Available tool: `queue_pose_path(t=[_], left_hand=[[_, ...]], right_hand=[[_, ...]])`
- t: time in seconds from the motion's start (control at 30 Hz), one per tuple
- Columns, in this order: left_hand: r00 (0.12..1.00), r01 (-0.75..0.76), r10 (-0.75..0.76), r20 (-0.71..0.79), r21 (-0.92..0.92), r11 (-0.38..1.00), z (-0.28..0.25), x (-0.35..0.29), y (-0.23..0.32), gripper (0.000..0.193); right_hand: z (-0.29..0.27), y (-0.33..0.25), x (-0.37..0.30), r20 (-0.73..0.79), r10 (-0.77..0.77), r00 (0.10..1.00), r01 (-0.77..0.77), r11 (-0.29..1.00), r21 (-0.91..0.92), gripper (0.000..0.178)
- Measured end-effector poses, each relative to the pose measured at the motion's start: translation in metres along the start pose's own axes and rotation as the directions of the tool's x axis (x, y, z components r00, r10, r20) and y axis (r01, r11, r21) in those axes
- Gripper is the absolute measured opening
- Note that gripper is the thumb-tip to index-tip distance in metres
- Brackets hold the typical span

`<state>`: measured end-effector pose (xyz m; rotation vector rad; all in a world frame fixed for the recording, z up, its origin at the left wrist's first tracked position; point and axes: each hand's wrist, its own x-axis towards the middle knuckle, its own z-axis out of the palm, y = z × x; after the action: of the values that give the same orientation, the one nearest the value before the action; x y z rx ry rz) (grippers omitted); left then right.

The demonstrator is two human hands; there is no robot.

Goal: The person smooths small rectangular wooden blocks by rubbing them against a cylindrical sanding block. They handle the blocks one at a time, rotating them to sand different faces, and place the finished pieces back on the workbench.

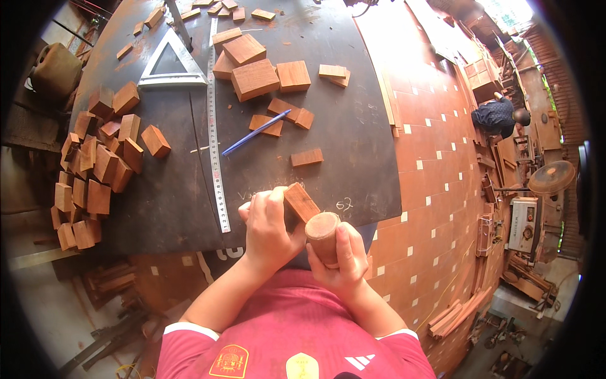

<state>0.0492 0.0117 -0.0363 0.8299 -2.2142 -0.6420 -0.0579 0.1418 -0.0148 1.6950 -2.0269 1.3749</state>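
My left hand (268,222) is closed on a small reddish-brown wooden block (302,202), fingers along its left side and the thumb low behind it. In my right hand (350,258) is a short round wooden cylinder (322,235), its pale end face turned up. The cylinder overlaps the near end of the block; whether they touch I cannot tell. Both pieces are over the near edge of the dark table (353,164). Beyond them lies a single wooden block (307,157), and farther off a blue pen (255,132) rests across smaller blocks.
A ruler strip (213,126) runs away from me along a table slot, beside a metal triangle (172,63). Many blocks (104,165) are heaped at left; larger ones (255,79) sit at the far middle. On the tiled floor (429,164) at right, another person (495,117) bends among timber.
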Motion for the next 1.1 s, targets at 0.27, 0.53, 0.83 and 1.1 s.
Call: queue_pose_path(t=[0.27,0.53,0.83,1.1], left_hand=[[1.0,0.009,-0.009,0.015,-0.004,1.0,0.0,0.001,-0.001,0.07],[1.0,0.0,0.001,0.009,-0.017,1.0,0.0,0.002,-0.002,0.071],[1.0,0.024,-0.024,0.015,-0.021,0.999,0.002,0.0,-0.004,0.074],[1.0,0.004,-0.005,0.014,0.002,1.0,0.001,0.0,-0.001,0.071]], right_hand=[[0.012,0.004,0.004,-0.066,-0.004,0.998,0.002,1.0,-0.03,0.09],[0.015,0.015,-0.021,-0.084,0.013,0.996,-0.012,1.0,0.004,0.091],[0.017,0.013,0.006,-0.089,-0.035,0.995,0.034,0.999,-0.011,0.093],[0.01,0.01,-0.008,-0.043,-0.025,0.999,0.026,1.0,0.017,0.097]])
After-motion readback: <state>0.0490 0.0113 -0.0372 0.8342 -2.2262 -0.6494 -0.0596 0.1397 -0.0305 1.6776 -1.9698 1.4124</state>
